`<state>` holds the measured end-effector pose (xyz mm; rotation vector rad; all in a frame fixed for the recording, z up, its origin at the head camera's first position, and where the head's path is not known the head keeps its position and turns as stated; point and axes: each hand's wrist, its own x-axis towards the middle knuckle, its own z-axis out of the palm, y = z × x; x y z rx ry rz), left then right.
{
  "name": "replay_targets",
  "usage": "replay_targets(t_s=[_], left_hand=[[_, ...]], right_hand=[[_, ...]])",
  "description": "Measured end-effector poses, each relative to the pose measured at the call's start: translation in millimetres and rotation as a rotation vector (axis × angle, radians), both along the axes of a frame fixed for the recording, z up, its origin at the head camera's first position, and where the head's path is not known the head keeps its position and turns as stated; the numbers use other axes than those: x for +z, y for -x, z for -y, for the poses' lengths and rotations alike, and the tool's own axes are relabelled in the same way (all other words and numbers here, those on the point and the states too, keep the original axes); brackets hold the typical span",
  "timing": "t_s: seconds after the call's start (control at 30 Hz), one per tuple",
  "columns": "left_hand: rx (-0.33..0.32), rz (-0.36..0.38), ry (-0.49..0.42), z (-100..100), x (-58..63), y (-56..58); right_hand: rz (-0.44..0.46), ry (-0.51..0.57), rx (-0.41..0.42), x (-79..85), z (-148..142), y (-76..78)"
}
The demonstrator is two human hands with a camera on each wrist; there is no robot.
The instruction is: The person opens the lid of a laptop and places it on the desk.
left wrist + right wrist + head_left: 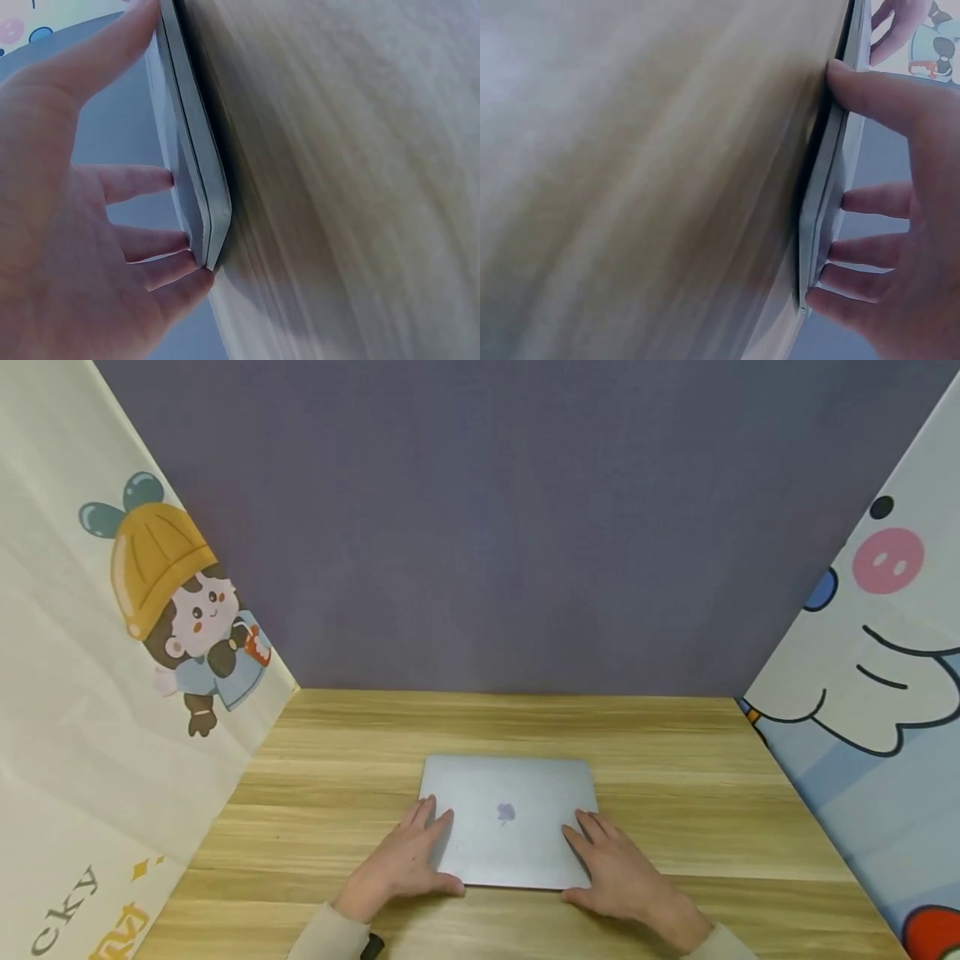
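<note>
A closed silver laptop (517, 852) with an apple logo on its lid lies flat on the wooden table. At its left side my left hand (408, 857) touches it, fingers spread and fairly straight over the lid's edge, thumb at the front corner. Mirroring that, my right hand (622, 872) touches the right side, its thumb by the front right corner. The left wrist view shows the left hand's fingertips against the laptop's side edge (196, 150). In the right wrist view the fingers of the right hand (915, 247) meet the lid and edge of the laptop (821, 195).
The wood-grain table (517, 722) runs back to a dark grey-purple panel (480, 527). A cream sheet with a cartoon child (206, 610) borders the left side. On the right stands a sheet with a cartoon pig (888, 560). A dark band (372, 947) shows at the left wrist.
</note>
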<state>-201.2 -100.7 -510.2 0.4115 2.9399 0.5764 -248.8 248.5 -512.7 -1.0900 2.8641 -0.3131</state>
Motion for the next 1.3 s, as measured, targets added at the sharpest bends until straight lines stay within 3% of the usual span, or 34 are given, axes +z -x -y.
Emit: replay_targets(t_s=[0.83,1.3], left_hand=[[0.028,0.016,-0.003,-1,-6.6,-0.3],[0.012,0.002,-0.008,1,0.3,-1.6]], right_hand=[[-0.165,-0.069,0.068,1.0,1,11.3],[-0.187,-0.076,0.083,4.8,0,15.6]])
